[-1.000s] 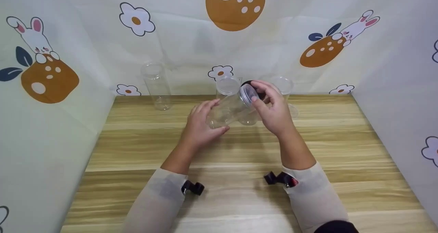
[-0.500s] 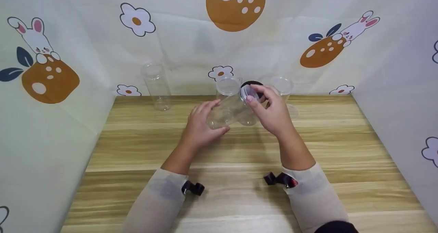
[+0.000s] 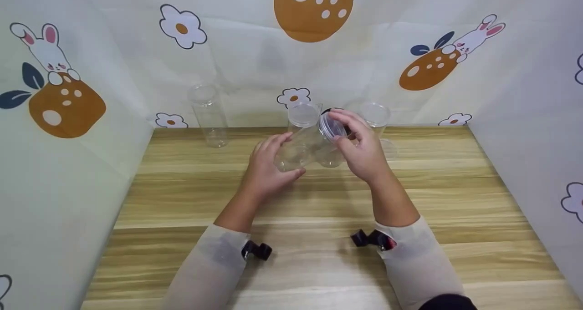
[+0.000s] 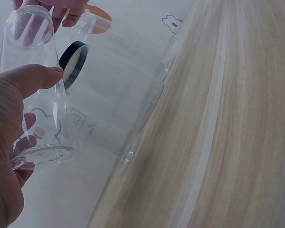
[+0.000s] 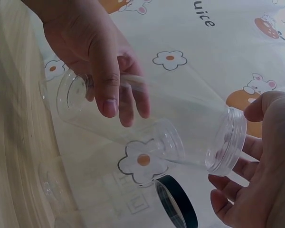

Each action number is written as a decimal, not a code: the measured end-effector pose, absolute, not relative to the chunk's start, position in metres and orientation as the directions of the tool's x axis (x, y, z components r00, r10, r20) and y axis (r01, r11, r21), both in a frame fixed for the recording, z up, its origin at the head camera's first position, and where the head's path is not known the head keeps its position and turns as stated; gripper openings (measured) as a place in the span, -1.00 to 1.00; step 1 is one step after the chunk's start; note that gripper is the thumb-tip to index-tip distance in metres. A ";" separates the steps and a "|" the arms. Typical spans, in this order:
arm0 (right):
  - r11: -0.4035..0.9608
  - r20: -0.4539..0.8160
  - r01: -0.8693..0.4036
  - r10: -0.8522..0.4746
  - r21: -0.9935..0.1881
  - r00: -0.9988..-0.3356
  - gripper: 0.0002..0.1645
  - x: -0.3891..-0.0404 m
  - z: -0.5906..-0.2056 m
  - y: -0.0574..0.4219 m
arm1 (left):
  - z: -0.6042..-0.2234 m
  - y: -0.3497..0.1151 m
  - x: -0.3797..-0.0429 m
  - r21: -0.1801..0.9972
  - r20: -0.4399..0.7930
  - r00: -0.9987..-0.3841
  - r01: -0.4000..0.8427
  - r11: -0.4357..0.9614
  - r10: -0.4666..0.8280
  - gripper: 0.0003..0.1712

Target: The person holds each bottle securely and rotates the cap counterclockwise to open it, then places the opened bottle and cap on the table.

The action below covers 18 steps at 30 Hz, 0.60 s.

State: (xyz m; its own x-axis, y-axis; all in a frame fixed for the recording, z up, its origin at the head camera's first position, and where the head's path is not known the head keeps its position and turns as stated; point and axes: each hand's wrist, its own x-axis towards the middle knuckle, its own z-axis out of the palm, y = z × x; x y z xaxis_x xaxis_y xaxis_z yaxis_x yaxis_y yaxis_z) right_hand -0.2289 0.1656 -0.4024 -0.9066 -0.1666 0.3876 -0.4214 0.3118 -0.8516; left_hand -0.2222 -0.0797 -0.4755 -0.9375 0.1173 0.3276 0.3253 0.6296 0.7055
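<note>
A person has both hands on one clear jar (image 3: 306,142). It is up in the air over the wooden counter (image 3: 291,264), in front of some other jars. The jar leans, with its bottom low in the left hand (image 3: 268,166) and its ridged top end (image 3: 326,127) higher up, by the right hand (image 3: 369,153).

The left hand's grip is clamped round the low part of the jar, with the thumb on one side and the fingers on the other. The right hand's grip is clamped on the ridged top end, with the thumb and fingers on its edge. I cannot tell if that end has a see-through lid on it.

Just behind the held jar stands a jar with a black lid (image 5: 178,202). Next to it is a middle clear jar (image 3: 304,112), partly hidden by the held one. A right-side clear jar (image 3: 377,114) is partly behind the right hand. Well apart from these, a left-side clear jar (image 3: 210,119) stands upright near the back.

The pale wall cloth (image 3: 237,68) has oranges, bunnies and flowers on it. The person wears light sleeves (image 3: 205,269).
</note>
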 end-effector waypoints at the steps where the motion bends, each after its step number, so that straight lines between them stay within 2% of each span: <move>1: 0.313 0.390 -0.423 -0.167 -0.850 -0.906 -0.41 -0.229 -0.402 0.166 | -0.476 -0.080 -0.222 0.705 0.328 -0.938 0.324 0.630 0.116 0.08; 5: 0.328 0.400 -0.425 -0.144 -0.844 -0.905 -0.43 -0.229 -0.402 0.167 | -0.476 -0.080 -0.222 0.709 0.321 -0.940 0.318 0.630 0.113 0.07; 11: 0.410 0.365 -0.363 -0.077 -0.837 -0.928 -0.37 -0.232 -0.403 0.168 | -0.476 -0.079 -0.222 0.705 0.327 -0.937 0.326 0.630 0.118 0.06; 18: 0.437 0.325 -0.329 -0.088 -0.837 -0.942 -0.44 -0.232 -0.404 0.166 | -0.475 -0.079 -0.221 0.707 0.336 -0.935 0.331 0.625 0.115 0.05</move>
